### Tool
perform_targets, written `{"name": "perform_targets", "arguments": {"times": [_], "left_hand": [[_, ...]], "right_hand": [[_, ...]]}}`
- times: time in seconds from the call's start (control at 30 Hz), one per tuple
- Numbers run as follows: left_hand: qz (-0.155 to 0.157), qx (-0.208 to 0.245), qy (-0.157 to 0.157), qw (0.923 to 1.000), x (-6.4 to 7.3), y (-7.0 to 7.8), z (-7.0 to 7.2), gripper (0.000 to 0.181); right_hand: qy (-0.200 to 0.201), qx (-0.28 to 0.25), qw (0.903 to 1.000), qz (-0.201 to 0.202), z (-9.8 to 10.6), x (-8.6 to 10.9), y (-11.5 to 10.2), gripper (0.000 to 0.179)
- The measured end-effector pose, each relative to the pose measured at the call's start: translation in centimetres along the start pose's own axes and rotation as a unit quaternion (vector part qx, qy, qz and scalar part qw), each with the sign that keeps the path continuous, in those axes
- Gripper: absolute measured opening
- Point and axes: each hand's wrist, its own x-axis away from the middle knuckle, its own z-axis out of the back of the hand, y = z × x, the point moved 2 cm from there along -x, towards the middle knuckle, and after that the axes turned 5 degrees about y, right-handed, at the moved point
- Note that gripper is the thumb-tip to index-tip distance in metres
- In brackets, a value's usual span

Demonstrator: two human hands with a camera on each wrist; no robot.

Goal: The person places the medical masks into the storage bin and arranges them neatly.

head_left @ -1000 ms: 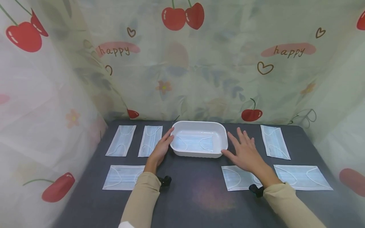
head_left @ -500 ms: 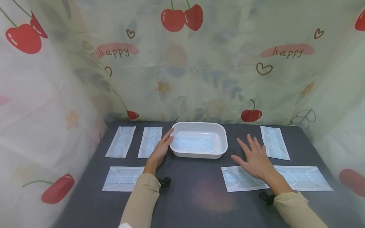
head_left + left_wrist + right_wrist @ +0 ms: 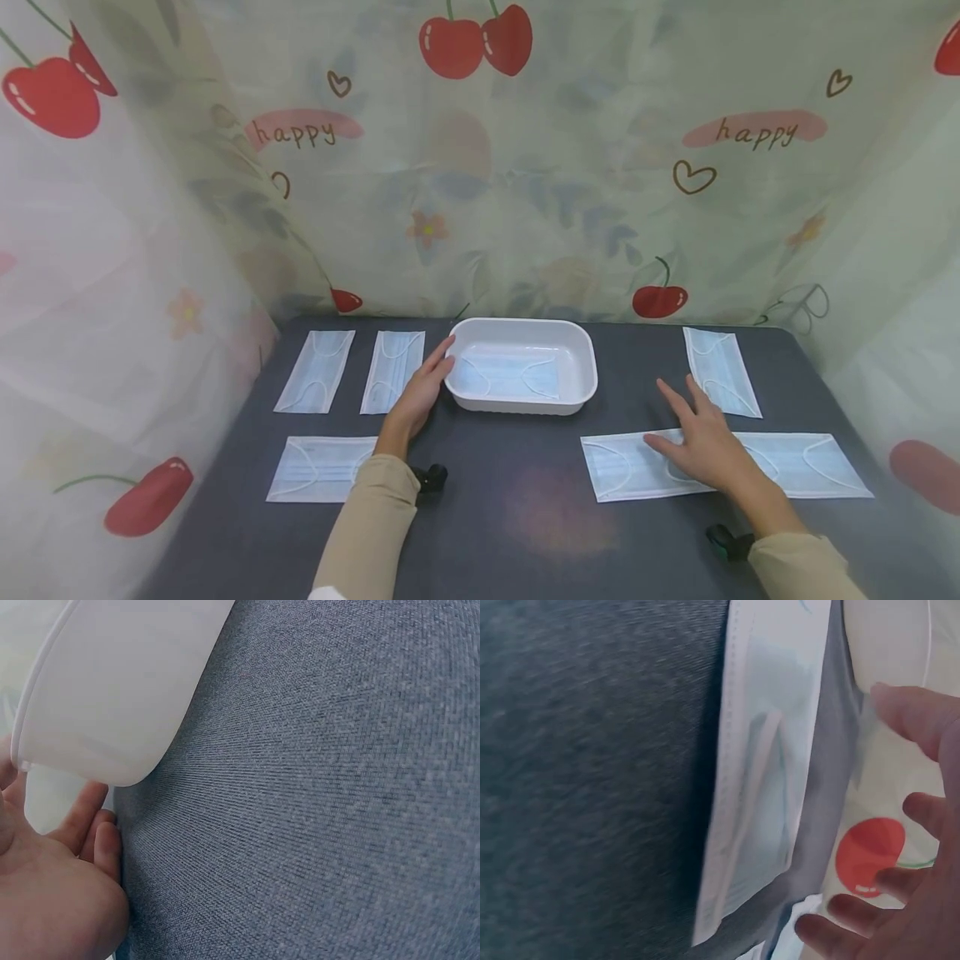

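Note:
A white plastic tray stands at the back middle of the table, with a light blue face mask lying flat inside. My left hand rests against the tray's left end, its fingers extended at the rim; the left wrist view has the hand beside the tray's outer wall. My right hand hovers with spread fingers and holds nothing. Beneath it lie two face masks end to end, one on the left and one on the right. Another face mask lies just beyond its fingertips.
On the left side of the dark table lie two upright-turned face masks, one outer and one inner. A sideways mask is partly covered by the left arm. Cherry-printed curtain encloses the table's back and sides.
My right hand has drawn away from the tray's right rim, moving right and nearer to me, over the front right masks. The left hand keeps its place at the tray.

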Motion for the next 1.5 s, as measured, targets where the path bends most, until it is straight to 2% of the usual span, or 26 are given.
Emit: {"name": "perform_targets", "arguments": {"times": [0.27,0.63,1.1,1.5], "left_hand": [[0.000,0.000,0.001,1.0000,0.0,0.1,0.0,0.048],[0.002,-0.004,0.001,1.0000,0.1,0.2,0.0,0.049],[0.011,-0.003,0.006,0.9999,0.0,0.2,0.0,0.047],[0.002,-0.002,0.000,1.0000,-0.1,0.1,0.1,0.048]], "right_hand": [[-0.019,-0.033,0.9990,-0.023,-0.1,1.0,0.8,0.102],[-0.024,-0.050,0.9971,-0.052,-0.5,1.5,0.8,0.106],[-0.022,-0.070,0.9933,-0.089,-0.5,0.9,1.0,0.109],[-0.055,-0.061,0.9917,-0.099,-0.5,0.9,1.9,0.104]]}}
